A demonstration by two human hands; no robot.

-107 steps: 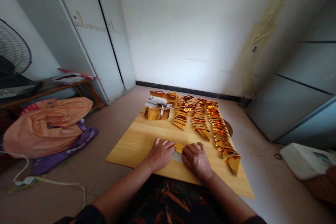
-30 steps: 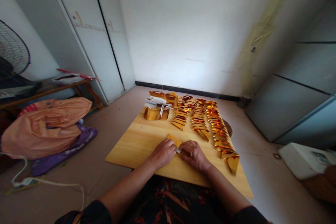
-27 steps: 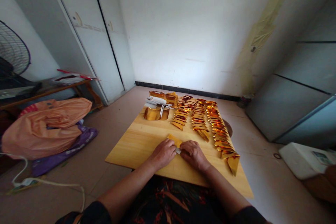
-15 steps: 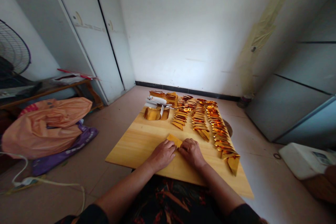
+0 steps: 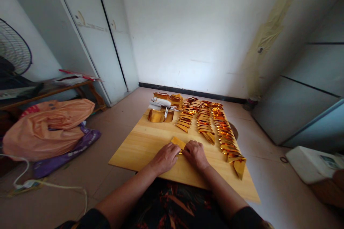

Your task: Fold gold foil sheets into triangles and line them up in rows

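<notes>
A sheet of gold paper [image 5: 178, 142] lies on the wooden board [image 5: 139, 146] in front of me, mostly covered by my hands. My left hand [image 5: 166, 157] presses on its left side with curled fingers. My right hand [image 5: 195, 154] presses on its right side, fingers bent over the paper. The two hands touch at the fingertips. Three rows of folded gold paper pieces [image 5: 208, 124] run from the board's far edge toward its right front corner.
A stack of gold sheets and a white roll [image 5: 161, 109] sit at the board's far left. Orange and purple bags [image 5: 48, 128] lie on the floor to the left, with a fan [image 5: 13, 48] and a low wooden bench [image 5: 53, 91]. A white box [image 5: 311, 164] stands at the right.
Both hands have slid a little farther away along the board and closer together over the gold paper. The white underside seen between them earlier is now covered.
</notes>
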